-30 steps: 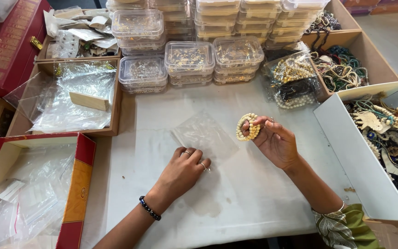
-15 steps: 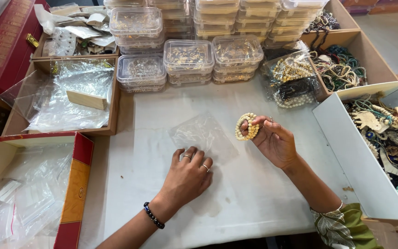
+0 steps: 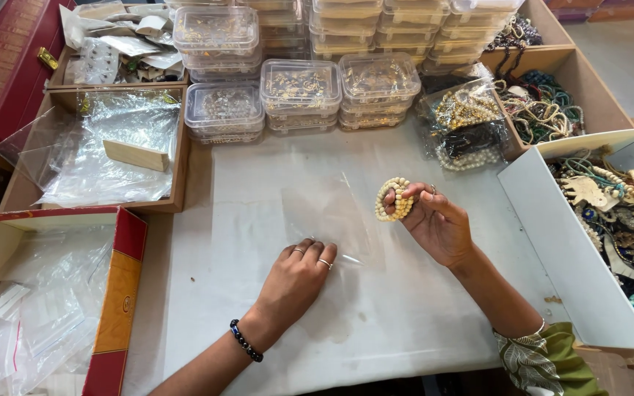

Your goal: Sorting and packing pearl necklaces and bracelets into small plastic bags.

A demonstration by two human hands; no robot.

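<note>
**Bead bracelet in one hand, clear bag under the other**

The right hand (image 3: 438,224) is raised off the table with its palm turned up and fingers curled, pinching a cream bead bracelet (image 3: 394,199) between thumb and fingertips; the bracelet stands on edge above the table, just right of the bag. The left hand (image 3: 299,275) lies palm down, fingers loosely spread and flat, their tips pressing the near edge of a clear plastic bag (image 3: 328,216) that lies flat on the white table (image 3: 405,315). It grips nothing. A dark bead band (image 3: 246,341) circles the left wrist, and both forearms reach in from the lower edge.

To the right, a white box (image 3: 552,242) holds a tangle of bead necklaces, carved pendants and turquoise rings. Behind the right hand, a clear pouch (image 3: 467,125) is stuffed with cream, gold and dark bead strings, and a wooden tray (image 3: 588,88) beyond it holds more necklaces. Stacks of clear lidded tubs (image 3: 299,92) with small gold pieces inside line the far side of the table. On the left, a second wooden tray (image 3: 177,158) holds crumpled clear bags weighed down by a wooden block (image 3: 135,155). Nearest on the left, a red box (image 3: 122,293) contains more empty clear bags.
</note>
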